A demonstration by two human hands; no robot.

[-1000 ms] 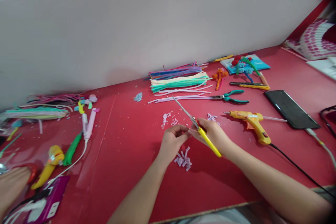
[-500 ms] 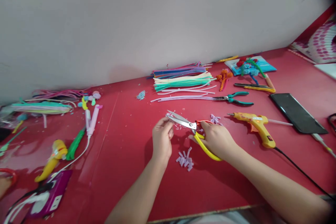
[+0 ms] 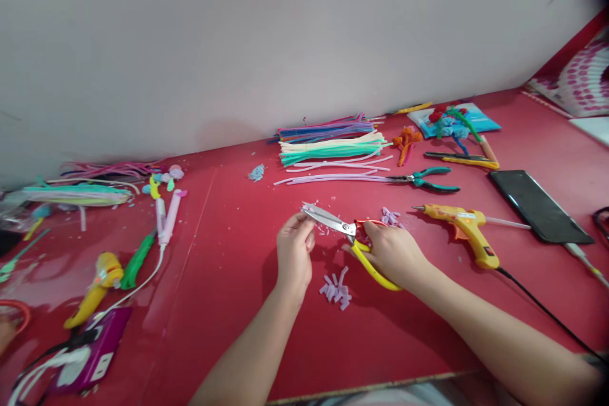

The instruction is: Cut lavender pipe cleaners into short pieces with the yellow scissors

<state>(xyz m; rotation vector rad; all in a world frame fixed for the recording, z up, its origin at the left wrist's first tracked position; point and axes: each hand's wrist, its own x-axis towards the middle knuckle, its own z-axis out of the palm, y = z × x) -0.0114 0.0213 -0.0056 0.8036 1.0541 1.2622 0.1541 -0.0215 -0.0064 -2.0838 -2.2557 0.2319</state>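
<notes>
My right hand (image 3: 392, 250) grips a pair of scissors (image 3: 335, 222) with red and yellow handles, its blades pointing left and nearly closed. At the blade tips, my left hand (image 3: 295, 247) is closed in a pinch on a small pale lilac piece of pipe cleaner (image 3: 308, 207), mostly hidden by fingers and blades. Lilac fluff lies on the table under the blades. Just below, between my forearms, is a pile of short lilac pipe cleaner pieces (image 3: 335, 290). A second little heap of lilac pieces (image 3: 390, 216) sits behind my right hand.
Bundles of pipe cleaners (image 3: 333, 147) lie along the grey partition. Green-handled pliers (image 3: 428, 179) rest beside lilac stems. At right are a yellow glue gun (image 3: 461, 228) with a cord and a black phone (image 3: 540, 206). At left lie a purple power strip (image 3: 95, 352) and another yellow tool (image 3: 98, 288).
The scissor blades have come together at the lilac piece. Both hands stay in nearly the same place.
</notes>
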